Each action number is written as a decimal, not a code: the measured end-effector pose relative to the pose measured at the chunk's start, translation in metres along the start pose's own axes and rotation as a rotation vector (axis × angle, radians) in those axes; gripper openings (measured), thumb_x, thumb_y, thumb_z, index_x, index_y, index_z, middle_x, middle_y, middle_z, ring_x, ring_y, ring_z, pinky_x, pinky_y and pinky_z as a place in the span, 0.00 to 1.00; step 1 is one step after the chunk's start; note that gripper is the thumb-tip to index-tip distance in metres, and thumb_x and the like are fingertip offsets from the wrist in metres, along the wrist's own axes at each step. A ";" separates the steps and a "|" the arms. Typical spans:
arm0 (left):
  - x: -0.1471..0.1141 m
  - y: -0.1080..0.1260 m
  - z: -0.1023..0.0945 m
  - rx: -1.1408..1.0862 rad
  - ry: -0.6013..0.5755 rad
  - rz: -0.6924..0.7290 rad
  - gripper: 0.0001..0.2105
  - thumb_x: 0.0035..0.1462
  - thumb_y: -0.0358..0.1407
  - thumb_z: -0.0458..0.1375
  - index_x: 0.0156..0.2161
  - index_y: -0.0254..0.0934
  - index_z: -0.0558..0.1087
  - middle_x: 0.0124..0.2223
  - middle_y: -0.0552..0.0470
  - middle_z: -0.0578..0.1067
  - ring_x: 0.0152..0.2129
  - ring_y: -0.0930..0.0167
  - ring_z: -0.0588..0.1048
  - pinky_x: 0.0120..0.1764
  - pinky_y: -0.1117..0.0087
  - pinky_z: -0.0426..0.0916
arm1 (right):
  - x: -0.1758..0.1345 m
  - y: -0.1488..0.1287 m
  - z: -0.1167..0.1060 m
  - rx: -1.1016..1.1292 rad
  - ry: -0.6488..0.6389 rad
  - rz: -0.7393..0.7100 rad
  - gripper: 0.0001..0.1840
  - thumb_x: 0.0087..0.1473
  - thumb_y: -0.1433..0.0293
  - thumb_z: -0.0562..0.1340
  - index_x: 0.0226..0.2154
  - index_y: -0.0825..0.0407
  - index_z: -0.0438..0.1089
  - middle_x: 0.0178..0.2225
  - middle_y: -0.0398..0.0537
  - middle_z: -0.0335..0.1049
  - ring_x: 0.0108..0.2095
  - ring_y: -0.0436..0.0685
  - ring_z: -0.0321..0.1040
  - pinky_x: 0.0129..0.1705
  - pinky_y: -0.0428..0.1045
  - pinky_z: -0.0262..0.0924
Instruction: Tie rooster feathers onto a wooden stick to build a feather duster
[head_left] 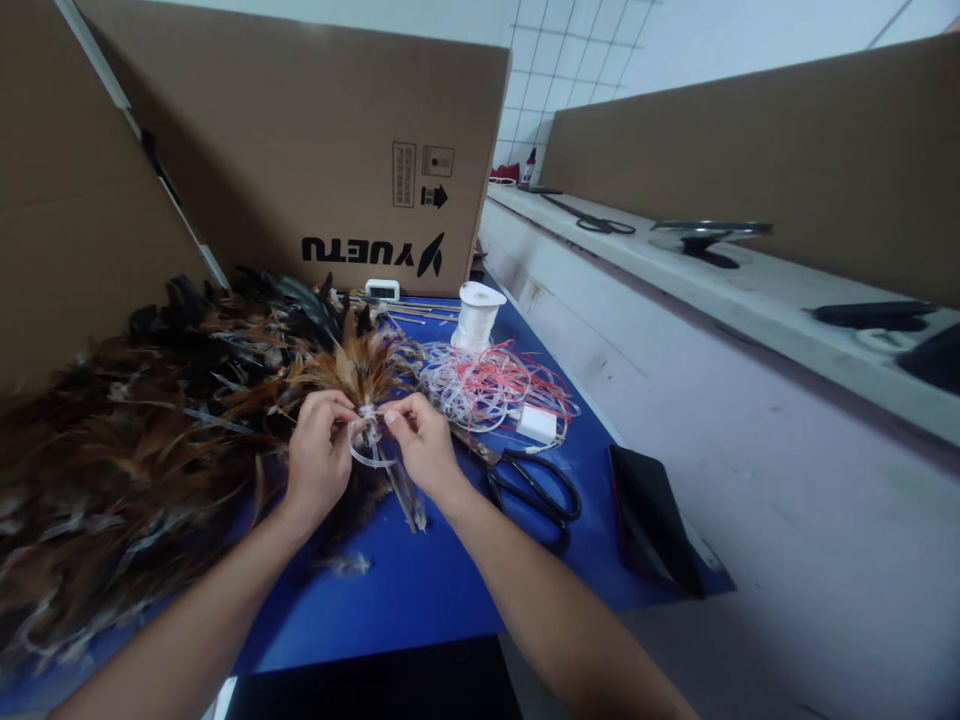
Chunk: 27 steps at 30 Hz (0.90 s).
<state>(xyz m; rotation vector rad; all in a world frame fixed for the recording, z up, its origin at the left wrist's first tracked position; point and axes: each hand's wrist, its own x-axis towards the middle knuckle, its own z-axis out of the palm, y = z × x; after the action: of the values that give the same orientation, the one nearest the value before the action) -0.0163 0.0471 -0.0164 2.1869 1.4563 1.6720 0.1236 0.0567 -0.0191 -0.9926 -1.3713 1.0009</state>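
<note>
A bundle of brown feathers [358, 365] fans out away from me, bound at its base with white ribbon [373, 461]. Thin sticks [402, 498] run from the bundle toward me. My left hand [321, 448] pinches the ribbon at the left of the binding. On the other side, my right hand [424, 442] is closed, thumb and forefinger pinching the ribbon close to the feather base. A loose loop of ribbon hangs below the fingers. Black-handled scissors [534, 490] lie just right of my right hand, their blades partly hidden behind it.
A large heap of feathers [142, 460] covers the left side of the blue table [442, 600]. Tangled white and red ribbon [499, 385], a white spool [478, 315] and a white adapter [537, 424] sit right. A dark phone-like case [652, 515] lies near the wall; cardboard [300, 140] stands behind.
</note>
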 end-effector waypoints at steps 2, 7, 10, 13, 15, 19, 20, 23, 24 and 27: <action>0.001 0.000 -0.001 -0.034 -0.002 -0.016 0.03 0.55 0.29 0.56 0.30 0.36 0.66 0.34 0.51 0.71 0.32 0.72 0.71 0.36 0.71 0.66 | 0.000 -0.001 0.000 0.052 0.000 -0.004 0.05 0.53 0.67 0.57 0.29 0.52 0.65 0.34 0.45 0.73 0.30 0.51 0.70 0.37 0.49 0.65; -0.001 0.000 0.001 -0.200 0.040 -0.097 0.03 0.55 0.31 0.56 0.31 0.36 0.66 0.33 0.52 0.72 0.31 0.73 0.71 0.36 0.72 0.66 | 0.001 -0.001 0.000 0.121 0.019 -0.026 0.06 0.53 0.67 0.57 0.30 0.52 0.66 0.33 0.45 0.72 0.31 0.51 0.69 0.38 0.49 0.65; -0.002 -0.001 0.002 -0.275 0.073 -0.170 0.04 0.54 0.33 0.58 0.30 0.36 0.67 0.33 0.52 0.71 0.33 0.72 0.71 0.38 0.71 0.65 | 0.001 -0.001 -0.002 0.164 0.029 -0.032 0.06 0.53 0.67 0.58 0.30 0.53 0.66 0.34 0.46 0.72 0.35 0.52 0.69 0.41 0.50 0.64; -0.003 -0.002 0.004 -0.318 0.108 -0.288 0.05 0.50 0.35 0.60 0.29 0.36 0.69 0.33 0.53 0.71 0.33 0.72 0.71 0.39 0.71 0.65 | 0.002 -0.001 -0.003 0.202 0.025 -0.039 0.05 0.53 0.67 0.58 0.30 0.52 0.67 0.35 0.45 0.73 0.37 0.52 0.69 0.43 0.50 0.63; -0.004 -0.002 0.006 -0.403 0.124 -0.393 0.07 0.48 0.36 0.62 0.29 0.36 0.69 0.30 0.54 0.71 0.29 0.73 0.70 0.36 0.72 0.65 | 0.002 -0.001 -0.003 0.249 0.009 -0.043 0.05 0.52 0.67 0.59 0.29 0.52 0.67 0.36 0.45 0.73 0.36 0.52 0.69 0.43 0.50 0.63; -0.003 0.001 0.009 -0.712 0.140 -0.578 0.09 0.44 0.36 0.64 0.27 0.36 0.69 0.25 0.57 0.70 0.22 0.76 0.69 0.29 0.75 0.65 | 0.004 0.002 -0.004 0.344 -0.019 -0.064 0.05 0.52 0.67 0.61 0.29 0.52 0.67 0.36 0.45 0.73 0.36 0.52 0.69 0.44 0.50 0.63; -0.002 0.002 0.009 -0.787 0.141 -0.607 0.09 0.43 0.35 0.65 0.27 0.36 0.68 0.24 0.57 0.70 0.22 0.77 0.69 0.29 0.76 0.65 | 0.004 0.003 -0.005 0.368 -0.028 -0.069 0.05 0.52 0.67 0.61 0.29 0.51 0.67 0.36 0.45 0.73 0.36 0.52 0.69 0.43 0.50 0.63; 0.002 0.004 0.005 -0.920 0.127 -0.623 0.10 0.40 0.32 0.67 0.26 0.35 0.69 0.24 0.59 0.70 0.23 0.79 0.69 0.30 0.78 0.65 | 0.007 0.004 -0.007 0.437 -0.067 -0.098 0.05 0.51 0.67 0.63 0.28 0.51 0.67 0.34 0.44 0.73 0.36 0.52 0.69 0.43 0.49 0.63; 0.003 0.004 0.004 -0.928 0.110 -0.606 0.10 0.40 0.32 0.67 0.26 0.35 0.69 0.25 0.59 0.71 0.23 0.79 0.69 0.31 0.78 0.65 | 0.008 0.003 -0.008 0.447 -0.084 -0.113 0.06 0.50 0.66 0.63 0.28 0.51 0.68 0.34 0.44 0.73 0.36 0.52 0.69 0.43 0.49 0.63; 0.006 0.004 -0.002 -0.897 0.059 -0.533 0.10 0.41 0.32 0.67 0.26 0.35 0.70 0.25 0.58 0.72 0.23 0.79 0.69 0.30 0.79 0.65 | 0.012 -0.003 -0.011 0.417 -0.119 -0.135 0.08 0.48 0.64 0.65 0.28 0.51 0.69 0.30 0.43 0.73 0.33 0.52 0.69 0.41 0.49 0.64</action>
<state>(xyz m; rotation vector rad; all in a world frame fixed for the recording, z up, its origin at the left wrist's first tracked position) -0.0156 0.0480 -0.0093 1.1658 0.8820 1.6962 0.1346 0.0677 -0.0124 -0.5304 -1.2382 1.1960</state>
